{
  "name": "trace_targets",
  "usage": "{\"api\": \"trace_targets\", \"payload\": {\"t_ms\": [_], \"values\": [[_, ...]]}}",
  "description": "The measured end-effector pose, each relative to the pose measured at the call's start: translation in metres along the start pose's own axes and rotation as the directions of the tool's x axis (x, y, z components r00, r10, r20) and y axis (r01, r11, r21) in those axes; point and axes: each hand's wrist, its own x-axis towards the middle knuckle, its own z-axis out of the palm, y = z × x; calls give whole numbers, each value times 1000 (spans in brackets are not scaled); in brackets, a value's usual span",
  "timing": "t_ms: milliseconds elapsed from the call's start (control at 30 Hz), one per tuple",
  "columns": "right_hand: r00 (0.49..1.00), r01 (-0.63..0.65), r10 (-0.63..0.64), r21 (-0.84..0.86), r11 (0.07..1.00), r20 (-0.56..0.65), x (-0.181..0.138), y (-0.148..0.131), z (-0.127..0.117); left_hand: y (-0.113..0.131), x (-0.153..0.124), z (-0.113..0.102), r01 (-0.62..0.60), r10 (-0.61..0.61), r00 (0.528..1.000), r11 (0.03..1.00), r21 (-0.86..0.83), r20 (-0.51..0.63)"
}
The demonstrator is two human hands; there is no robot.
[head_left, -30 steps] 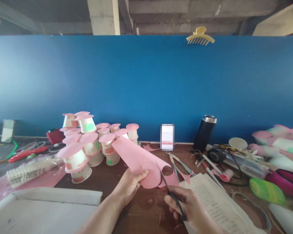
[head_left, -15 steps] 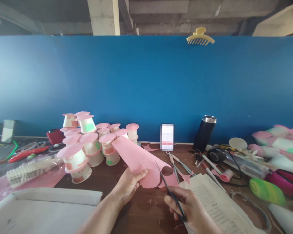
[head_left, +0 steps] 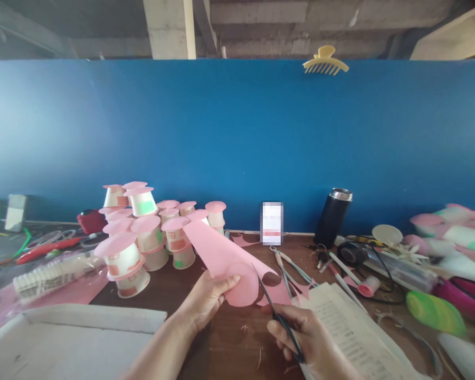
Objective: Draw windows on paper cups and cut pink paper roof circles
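My left hand (head_left: pixel 210 300) pinches a sheet of pink paper (head_left: pixel 217 248), its thumb lying on top near a drawn circle. The sheet's lower right side is partly cut along that curve, and its far end reaches up to the pink-topped paper cups (head_left: pixel 178 237). Dark-handled scissors (head_left: pixel 279 316) are in my right hand (head_left: pixel 301 330), fingers wrapped round the handles. Their blades point up and left, at the right edge of the circle. Pink paper scraps (head_left: pixel 277 293) lie just beyond the blades.
Stacked cups stand to the left, behind a white box lid (head_left: pixel 83 322). A printed booklet (head_left: pixel 348 322) lies by my right forearm. Farther back are pliers (head_left: pixel 285 269), a blurred-out upright panel (head_left: pixel 272 224) and a black flask (head_left: pixel 334 216). Clutter fills the right side, including a green-yellow object (head_left: pixel 435 312).
Both hands, the paper and the scissors keep nearly the same positions. The whole view has shifted very slightly.
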Motion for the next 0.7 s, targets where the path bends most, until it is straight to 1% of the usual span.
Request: {"api": "trace_targets", "payload": {"t_ms": [100, 267, 433, 500, 600, 700], "values": [[1000, 4, -4, 4, 1000, 17, 0, 1, -1, 1, 0, -1, 1, -1, 1000, 1000, 2, 14], [1000, -10, 10, 8, 1000, 7, -1, 3, -1, 4, -1, -3, 16, -16, 1000, 1000, 15, 19], [999, 19, -19, 5, 1000, 37, 0, 5, -3, 6, -1, -4, 8, -8, 1000, 1000, 13, 15], [999, 9, -9, 1, 1000, 36, 0, 6, -3, 7, -1, -3, 9, -9, 1000, 1000, 20, 18], [1000, -11, 11, 12, 1000, 27, -1, 6, -2, 10, -2, -2, -6, 5, 1000, 999, 37, 26], [1000, 4, -4, 5, 1000, 19, -2, 6, -2, 14, -4, -1, -32, 28, 998, 997, 71, 50]]}}
